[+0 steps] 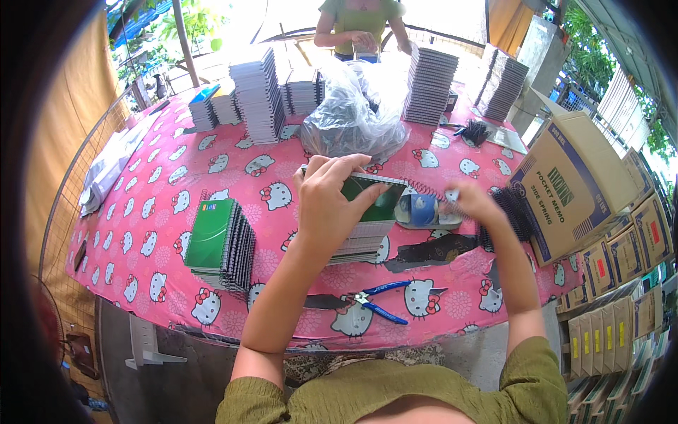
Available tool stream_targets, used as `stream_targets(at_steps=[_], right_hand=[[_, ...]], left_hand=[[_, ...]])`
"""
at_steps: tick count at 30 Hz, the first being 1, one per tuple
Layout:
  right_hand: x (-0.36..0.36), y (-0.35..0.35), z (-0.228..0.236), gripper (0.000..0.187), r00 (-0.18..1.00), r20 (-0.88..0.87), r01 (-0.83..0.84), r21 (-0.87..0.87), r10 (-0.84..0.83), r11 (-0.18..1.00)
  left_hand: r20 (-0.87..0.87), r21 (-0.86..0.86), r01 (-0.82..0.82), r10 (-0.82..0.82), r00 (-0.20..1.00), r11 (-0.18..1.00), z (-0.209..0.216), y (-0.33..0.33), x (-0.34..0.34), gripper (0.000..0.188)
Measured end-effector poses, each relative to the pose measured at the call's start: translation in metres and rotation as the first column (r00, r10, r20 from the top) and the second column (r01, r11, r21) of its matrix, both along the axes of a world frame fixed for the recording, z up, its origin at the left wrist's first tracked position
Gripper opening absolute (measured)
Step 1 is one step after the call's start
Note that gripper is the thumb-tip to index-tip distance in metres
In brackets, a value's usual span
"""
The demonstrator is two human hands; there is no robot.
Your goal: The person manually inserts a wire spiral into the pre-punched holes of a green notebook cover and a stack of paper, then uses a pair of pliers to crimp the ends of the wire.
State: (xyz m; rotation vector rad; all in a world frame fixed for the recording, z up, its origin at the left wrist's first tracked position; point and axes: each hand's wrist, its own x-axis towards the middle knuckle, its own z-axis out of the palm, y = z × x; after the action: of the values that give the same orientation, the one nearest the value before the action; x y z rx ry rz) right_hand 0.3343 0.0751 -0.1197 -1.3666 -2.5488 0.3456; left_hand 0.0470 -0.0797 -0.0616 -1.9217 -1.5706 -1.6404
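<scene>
Hands (pixel 326 205) on green notebook (pixel 373 201)

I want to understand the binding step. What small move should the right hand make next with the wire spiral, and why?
Probably keep twisting the spiral further into the notebook. The left hand clasps the green-covered notebook upright, and the right hand pinches the spiral's far end, while much of the coil sticks out past the notebook's edge.

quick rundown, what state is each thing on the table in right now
notebook: held upright by left hand, green cover showing
spiral wire: part threaded, right hand at its end
pliers: lying flat, untouched
green stack: bound, piled neatly
plastic bag: slumped, crumpled
cardboard box: tilted, closed
</scene>
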Motion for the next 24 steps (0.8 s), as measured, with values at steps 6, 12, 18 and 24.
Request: stream_targets(at_steps=[6, 12, 18, 24], right_hand=[[0.005, -0.003, -0.064, 0.054, 0.995, 0.082, -0.055, 0.021, 0.053, 0.998], [-0.015, 0.005, -0.050, 0.043, 0.972, 0.225, 0.067, -0.008, -0.063, 0.998], [-0.055, -0.019, 0.043, 0.053, -0.014, -0.985, -0.629, -0.123, -0.169, 0.768], [-0.061, -0.009, 0.058, 0.048, 0.440, -0.885, -0.594, -0.159, 0.153, 0.789]], left_hand=[[-0.087, -0.013, -0.036, 0.035, 0.996, 0.999, -0.006, 0.004, -0.001, 0.036], [0.018, -0.033, 0.021, -0.020, 1.000, 0.999, 0.002, 0.004, -0.002, 0.036], [-0.023, -0.112, -0.011, 0.008, 1.000, 0.994, 0.000, 0.012, -0.007, 0.036], [-0.011, -0.166, 0.048, -0.051, 0.999, 0.985, 0.003, 0.011, -0.008, 0.038]])
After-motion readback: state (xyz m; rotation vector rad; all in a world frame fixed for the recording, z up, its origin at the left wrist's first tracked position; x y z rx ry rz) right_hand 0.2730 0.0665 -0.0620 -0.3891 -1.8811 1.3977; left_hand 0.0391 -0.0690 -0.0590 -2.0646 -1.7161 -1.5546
